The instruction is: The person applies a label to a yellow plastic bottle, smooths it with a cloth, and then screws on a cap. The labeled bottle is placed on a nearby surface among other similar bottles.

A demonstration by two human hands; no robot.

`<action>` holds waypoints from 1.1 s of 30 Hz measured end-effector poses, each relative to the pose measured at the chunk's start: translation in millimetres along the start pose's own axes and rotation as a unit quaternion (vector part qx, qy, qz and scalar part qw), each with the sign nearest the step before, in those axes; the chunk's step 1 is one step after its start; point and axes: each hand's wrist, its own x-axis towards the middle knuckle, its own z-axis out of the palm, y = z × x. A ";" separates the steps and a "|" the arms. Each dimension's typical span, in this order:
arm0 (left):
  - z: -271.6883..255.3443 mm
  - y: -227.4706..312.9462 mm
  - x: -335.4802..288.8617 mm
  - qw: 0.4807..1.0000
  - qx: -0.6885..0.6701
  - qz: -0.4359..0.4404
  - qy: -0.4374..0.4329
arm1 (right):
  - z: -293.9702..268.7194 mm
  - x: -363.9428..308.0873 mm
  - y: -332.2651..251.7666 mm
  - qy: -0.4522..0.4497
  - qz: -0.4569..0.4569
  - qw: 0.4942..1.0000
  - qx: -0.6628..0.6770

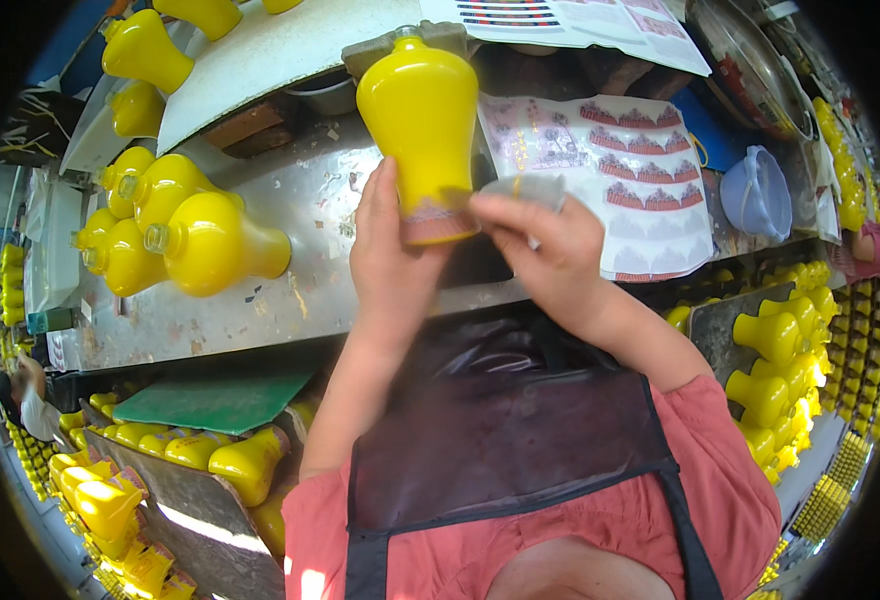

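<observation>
A glossy yellow bottle (pixel 418 110) lies in front of me, its clear neck pointing away. A pinkish patterned decal band (pixel 440 222) wraps its base. My left hand (pixel 395 240) is closed round the lower left side of the bottle. At the right of the base, my right hand (pixel 555 245) pinches a thin greyish flat piece (pixel 532 188), perhaps a scraper, its fingertips close to the band. Whether the fingertips touch the bottle I cannot tell. The bottle's neck end is over a grey block (pixel 360 58).
Several yellow bottles (pixel 225 245) lie on the metal worktable (pixel 305 310) at left. Printed decal sheets (pixel 650 235) lie at right, beside a lilac bucket (pixel 757 195). More bottles (pixel 770 340) fill racks on the right. A green board (pixel 210 400) lies below the table's left side.
</observation>
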 end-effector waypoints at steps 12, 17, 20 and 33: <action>-2.0 -24.4 3.8 0.993 0.066 0.101 -0.006 | -2.0 -8.1 5.2 -0.040 -0.199 0.972 -0.122; -3.1 -24.6 0.2 0.998 0.002 0.069 -0.003 | -10.2 -3.0 -0.8 -0.013 -0.125 0.970 -0.209; -5.1 -23.4 1.6 0.998 0.006 0.067 -0.009 | -9.8 -4.3 -10.4 -0.103 -0.189 0.967 -0.138; -4.5 -1.1 13.8 0.998 0.048 0.017 -0.036 | -0.9 23.9 11.9 -0.028 0.028 0.994 -0.103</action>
